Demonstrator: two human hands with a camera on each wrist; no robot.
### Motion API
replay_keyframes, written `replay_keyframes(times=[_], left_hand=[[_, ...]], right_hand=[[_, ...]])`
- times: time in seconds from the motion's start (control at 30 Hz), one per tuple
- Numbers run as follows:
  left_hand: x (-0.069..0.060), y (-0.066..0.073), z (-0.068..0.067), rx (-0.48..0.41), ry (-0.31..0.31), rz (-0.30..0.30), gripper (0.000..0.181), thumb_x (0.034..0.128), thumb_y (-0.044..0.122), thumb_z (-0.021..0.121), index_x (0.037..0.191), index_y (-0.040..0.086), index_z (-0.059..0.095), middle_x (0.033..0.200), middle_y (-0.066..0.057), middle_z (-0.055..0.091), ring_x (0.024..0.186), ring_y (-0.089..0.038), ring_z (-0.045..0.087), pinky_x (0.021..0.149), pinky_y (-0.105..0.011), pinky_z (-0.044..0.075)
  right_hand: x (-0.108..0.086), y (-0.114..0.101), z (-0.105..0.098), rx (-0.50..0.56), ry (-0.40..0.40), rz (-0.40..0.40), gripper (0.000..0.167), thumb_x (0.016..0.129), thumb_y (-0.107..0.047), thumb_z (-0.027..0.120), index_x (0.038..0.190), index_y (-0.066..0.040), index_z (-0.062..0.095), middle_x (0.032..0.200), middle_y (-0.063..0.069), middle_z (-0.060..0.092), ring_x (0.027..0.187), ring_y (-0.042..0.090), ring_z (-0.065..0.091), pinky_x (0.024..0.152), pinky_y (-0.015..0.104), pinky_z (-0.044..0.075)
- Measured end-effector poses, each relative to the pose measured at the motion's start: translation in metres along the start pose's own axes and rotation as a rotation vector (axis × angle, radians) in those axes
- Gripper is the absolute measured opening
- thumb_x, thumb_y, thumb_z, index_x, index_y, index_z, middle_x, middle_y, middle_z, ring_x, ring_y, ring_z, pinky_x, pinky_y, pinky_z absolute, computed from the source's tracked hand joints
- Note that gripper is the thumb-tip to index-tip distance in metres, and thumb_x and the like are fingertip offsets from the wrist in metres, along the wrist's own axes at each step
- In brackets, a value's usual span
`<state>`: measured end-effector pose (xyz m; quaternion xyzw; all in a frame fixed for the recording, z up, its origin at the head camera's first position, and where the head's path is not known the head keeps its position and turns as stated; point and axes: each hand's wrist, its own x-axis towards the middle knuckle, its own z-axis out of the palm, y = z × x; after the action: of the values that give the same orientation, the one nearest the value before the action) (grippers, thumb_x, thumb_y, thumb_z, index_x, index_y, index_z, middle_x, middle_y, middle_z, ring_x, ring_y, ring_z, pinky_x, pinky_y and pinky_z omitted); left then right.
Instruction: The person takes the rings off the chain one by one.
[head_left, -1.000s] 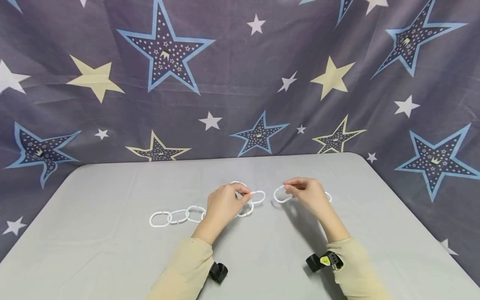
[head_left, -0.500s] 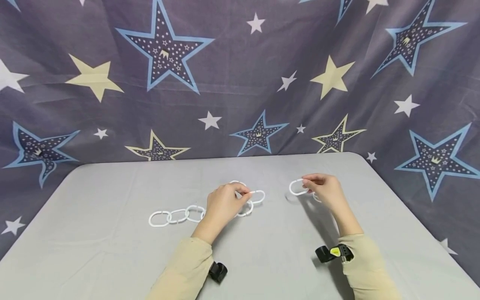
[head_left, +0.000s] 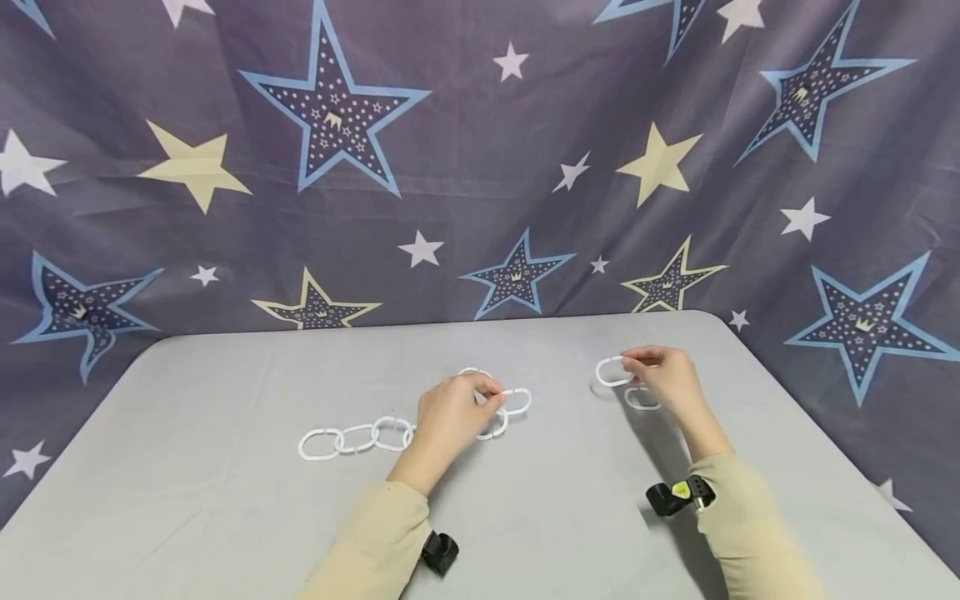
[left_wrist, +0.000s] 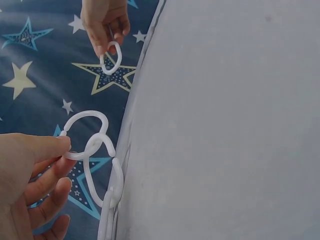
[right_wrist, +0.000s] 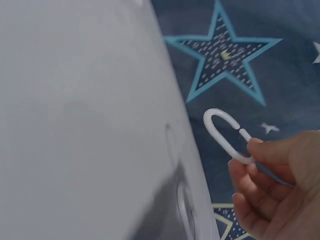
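My left hand pinches the end link of a white plastic chain between thumb and index finger. That chain runs leftward over the table, partly hidden behind the hand. To the right, my right hand pinches a single white link above the surface; the right wrist view shows a small gap in this link. Below that hand another white link lies on the table, separate from the held one.
A grey cloth-covered table spans the view, with a star-patterned curtain hanging along its back and right side. Black wrist devices sit at both sleeves.
My right hand has moved right and away from the left hand with its link, and the link lying beneath it has come into fuller view. The left hand has stayed nearly still.
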<state>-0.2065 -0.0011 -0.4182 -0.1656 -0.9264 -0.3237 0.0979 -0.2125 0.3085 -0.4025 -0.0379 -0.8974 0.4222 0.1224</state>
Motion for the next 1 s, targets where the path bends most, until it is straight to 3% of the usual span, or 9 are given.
replay_keyframes(times=[0.13,0.53,0.77,1.0], left_hand=[[-0.001,0.001,0.002,0.003,0.000,-0.002,0.005,0.0875,0.034,0.076,0.090,0.030,0.077,0.085,0.017,0.070,0.061,-0.003,0.053,0.058,-0.030,0.042],[-0.002,0.002,0.003,0.021,0.000,0.012,0.005,0.0877,0.034,0.075,0.090,0.030,0.077,0.085,0.018,0.069,0.063,-0.004,0.055,0.059,-0.031,0.044],[-0.003,0.003,0.003,0.011,-0.022,0.000,0.006,0.0886,0.034,0.075,0.091,0.030,0.077,0.085,0.018,0.069,0.062,-0.003,0.053,0.060,-0.031,0.043],[0.001,0.001,-0.005,0.007,-0.008,-0.009,0.006,0.0884,0.034,0.075,0.091,0.030,0.078,0.085,0.017,0.070,0.061,-0.003,0.054,0.059,-0.031,0.043]], right_hand=[[0.008,0.010,-0.006,-0.068,-0.024,-0.014,0.024,0.094,-0.011,0.066,0.109,0.007,0.070,0.097,0.021,0.072,0.074,0.030,0.071,0.063,0.022,0.049],[0.023,0.028,-0.005,-0.100,-0.070,-0.014,0.022,0.093,-0.009,0.067,0.105,0.010,0.071,0.084,0.020,0.072,0.067,0.019,0.064,0.059,0.022,0.045],[0.024,0.044,0.000,-0.155,-0.074,0.021,0.024,0.094,-0.014,0.067,0.103,0.007,0.072,0.086,0.016,0.073,0.068,0.010,0.061,0.062,0.023,0.045],[0.030,0.044,-0.003,-0.202,-0.085,0.032,0.026,0.094,-0.018,0.067,0.104,0.006,0.073,0.086,0.013,0.074,0.073,0.013,0.062,0.066,0.027,0.046]])
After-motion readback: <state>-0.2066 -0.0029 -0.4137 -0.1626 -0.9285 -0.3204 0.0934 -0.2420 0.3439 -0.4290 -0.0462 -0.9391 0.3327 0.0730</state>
